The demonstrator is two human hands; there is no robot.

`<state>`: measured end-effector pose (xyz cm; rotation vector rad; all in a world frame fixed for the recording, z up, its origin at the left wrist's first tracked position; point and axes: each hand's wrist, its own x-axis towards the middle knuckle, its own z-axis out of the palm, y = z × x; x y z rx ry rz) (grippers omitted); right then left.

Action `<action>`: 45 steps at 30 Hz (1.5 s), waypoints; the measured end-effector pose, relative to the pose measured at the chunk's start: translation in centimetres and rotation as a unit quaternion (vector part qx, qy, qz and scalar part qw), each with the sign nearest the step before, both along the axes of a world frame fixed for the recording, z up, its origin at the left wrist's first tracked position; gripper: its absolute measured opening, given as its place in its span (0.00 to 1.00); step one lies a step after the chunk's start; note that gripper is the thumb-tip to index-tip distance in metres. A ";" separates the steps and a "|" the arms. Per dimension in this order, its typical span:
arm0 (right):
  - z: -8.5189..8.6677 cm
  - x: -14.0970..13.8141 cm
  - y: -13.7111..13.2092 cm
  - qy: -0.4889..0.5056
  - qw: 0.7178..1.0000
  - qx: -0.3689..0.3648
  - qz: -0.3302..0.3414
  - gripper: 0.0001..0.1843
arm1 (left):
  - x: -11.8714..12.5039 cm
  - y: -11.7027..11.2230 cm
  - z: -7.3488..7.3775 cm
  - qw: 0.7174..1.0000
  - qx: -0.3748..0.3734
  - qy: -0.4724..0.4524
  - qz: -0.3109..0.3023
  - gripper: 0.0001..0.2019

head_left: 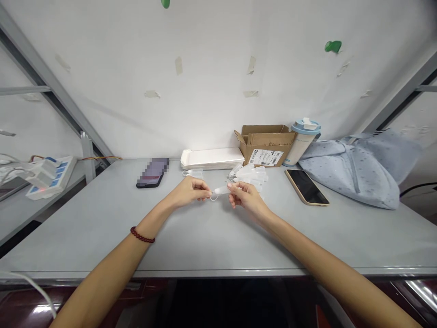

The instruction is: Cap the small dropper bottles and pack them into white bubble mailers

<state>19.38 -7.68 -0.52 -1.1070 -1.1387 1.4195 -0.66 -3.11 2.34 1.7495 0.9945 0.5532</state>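
Both hands meet over the middle of the table, a small translucent white squeeze bottle [222, 190] held lying sideways between them. Fingers and thumb of my left hand [193, 190] pinch at its narrow end, where a thin pale loop [214, 197] hangs down. What exactly sits between those fingertips is mostly covered. My right hand [246, 197] grips the wider end between thumb and fingers. Just behind my right hand lies a pile of similar translucent bottles [251, 172]. Another translucent piece [195, 173] with a loop rests beyond my left hand.
A stack of white flat boxes or envelopes [213, 158], an open cardboard box [266, 146] and a blue-lidded cup [302, 141] stand along the wall. Phones lie left [153, 173] and right [307, 187]. A pale blue cloth bag [348, 168] is at the right; a power strip [54, 177] is far left.
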 end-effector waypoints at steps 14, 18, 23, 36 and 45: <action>0.8 0.1 0.1 0.027 0.999 0.035 0.004 0.20 | -2.0 0.8 1.3 0.999 0.005 0.019 -0.036 0.13; 0.6 0.2 0.2 0.030 0.999 0.031 0.007 0.21 | -1.5 0.6 1.0 0.999 0.014 0.022 -0.037 0.13; 0.5 0.1 0.2 0.024 0.999 0.032 0.011 0.20 | -1.1 0.4 0.9 0.998 0.028 0.018 -0.055 0.11; 0.8 0.1 0.4 0.013 0.998 0.054 0.000 0.19 | -1.6 0.5 1.5 0.998 0.013 0.007 -0.053 0.11; 0.5 0.4 0.5 0.030 0.998 0.048 -0.007 0.20 | -1.9 0.4 1.8 0.999 0.026 0.013 -0.028 0.11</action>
